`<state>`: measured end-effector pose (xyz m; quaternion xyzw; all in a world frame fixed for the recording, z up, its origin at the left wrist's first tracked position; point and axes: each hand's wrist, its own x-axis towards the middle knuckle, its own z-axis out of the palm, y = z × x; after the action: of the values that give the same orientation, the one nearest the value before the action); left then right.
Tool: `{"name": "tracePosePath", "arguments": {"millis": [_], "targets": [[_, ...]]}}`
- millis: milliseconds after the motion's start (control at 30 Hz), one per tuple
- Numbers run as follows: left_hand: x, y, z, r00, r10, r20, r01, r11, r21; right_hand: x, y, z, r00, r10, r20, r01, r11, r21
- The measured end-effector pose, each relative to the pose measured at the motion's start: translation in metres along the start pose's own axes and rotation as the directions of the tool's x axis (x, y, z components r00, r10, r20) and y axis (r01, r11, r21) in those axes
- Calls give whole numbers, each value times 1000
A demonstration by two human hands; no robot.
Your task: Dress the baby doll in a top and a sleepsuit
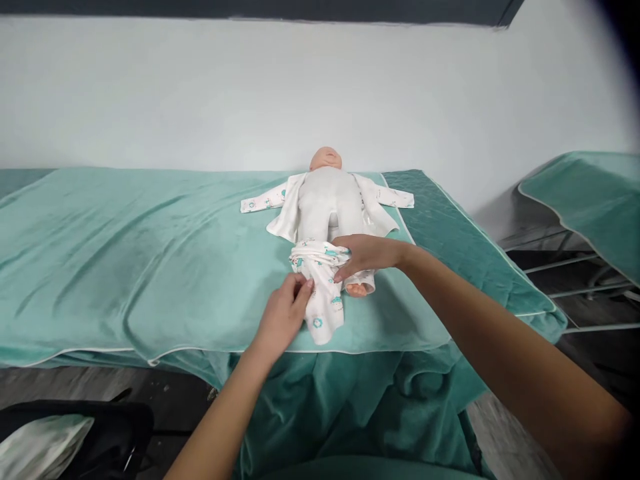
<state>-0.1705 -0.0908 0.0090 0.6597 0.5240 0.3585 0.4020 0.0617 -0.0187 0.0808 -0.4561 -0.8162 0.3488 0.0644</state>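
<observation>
A baby doll (331, 190) lies on its back with its head towards the wall. Its white printed jacket (283, 208) is spread open, both sleeves stretched sideways. White baby pants (325, 313) with a teal pattern are bunched around the lower legs. One bare foot (357, 290) shows at a cuff on the right, while the other pants leg hangs flat towards the front edge. My left hand (286, 308) pinches the side of that flat leg. Fingers of my right hand (367, 257) close on the gathered waistband, partly hidden behind the hand and cloth.
Beneath the doll is a teal blanket (150, 267) over a bed, with a darker quilted cover (465, 247) on the right. A black chair (125, 427) holding pale cloth stands at lower left. Another teal-covered frame (595, 200) is at far right.
</observation>
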Motion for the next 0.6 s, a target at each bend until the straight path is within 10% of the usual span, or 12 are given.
{"name": "tracePosePath", "arguments": {"millis": [267, 600], "targets": [[14, 0, 22, 985, 33, -169, -54, 992, -117, 8, 0, 9, 996, -42, -78, 40, 999, -25], [46, -2, 5, 974, 103, -201, -104, 995, 4, 3, 5, 15, 968, 99, -229, -49, 976, 212]]}}
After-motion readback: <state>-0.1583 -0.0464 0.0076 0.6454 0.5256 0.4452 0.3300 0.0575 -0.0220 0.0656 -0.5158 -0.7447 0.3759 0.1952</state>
